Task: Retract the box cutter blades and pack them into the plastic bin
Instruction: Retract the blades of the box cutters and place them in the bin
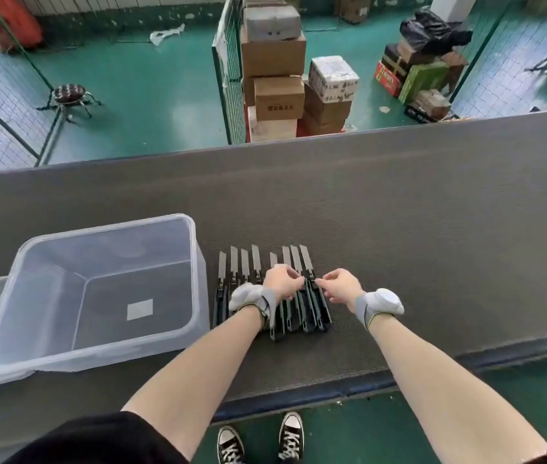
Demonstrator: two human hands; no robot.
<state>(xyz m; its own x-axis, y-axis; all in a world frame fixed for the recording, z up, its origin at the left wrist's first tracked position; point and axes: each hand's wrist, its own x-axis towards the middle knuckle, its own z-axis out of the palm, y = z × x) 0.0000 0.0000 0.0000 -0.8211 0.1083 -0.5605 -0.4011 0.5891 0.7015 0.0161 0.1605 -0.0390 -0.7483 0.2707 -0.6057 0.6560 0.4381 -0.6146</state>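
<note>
We have a row of box cutters [267, 293] lying side by side on the grey table [399, 229], long axes pointing away from us, blades out at the far ends. Both hands hover over the right end of the row: our left hand [281, 283] and right hand [340, 285] each have fingers curled, seemingly pinching cutters mid-body. The plastic bin [178, 226] sits just left, nearer our left hand, with no cutters in it.
</note>
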